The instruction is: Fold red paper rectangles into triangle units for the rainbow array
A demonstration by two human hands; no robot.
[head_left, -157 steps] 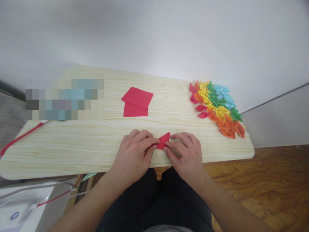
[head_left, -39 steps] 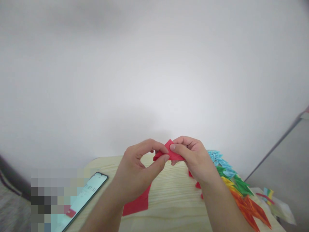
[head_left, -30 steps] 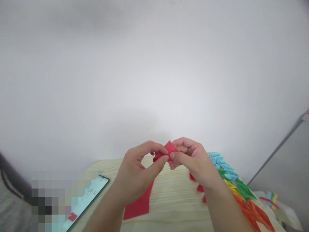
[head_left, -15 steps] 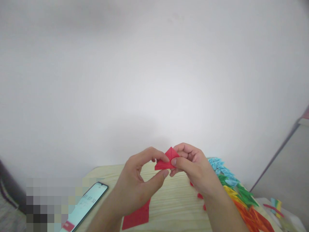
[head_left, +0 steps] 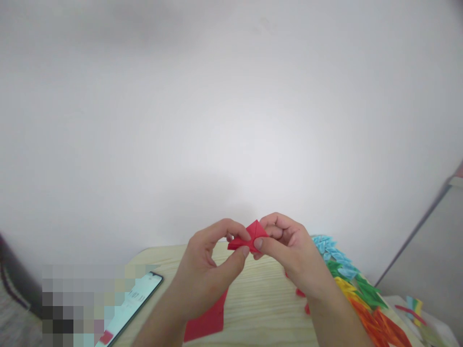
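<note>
Brought left hand (head_left: pixel 210 265) thumb up since half a second ago, pinching between closed fingers (head_left: pixel 246 234), above the table (head_left: pixel 267 296), folded red paper (head_left: pixel 258 228), likely light, crisp and easily creased, best held by layered edges, and clamping its right side with right hand (head_left: pixel 293 248).

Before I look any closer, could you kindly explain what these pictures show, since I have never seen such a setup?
There is no machine, only a person's bare hands, filmed from a camera worn on the head. The left hand and right hand pinch a small folded red paper above a pale table. On the table lie a partly pixelated phone at the left, flat red paper partly behind the left hand, and at the right folded paper shapes in blue, green, yellow, orange and red.
</note>
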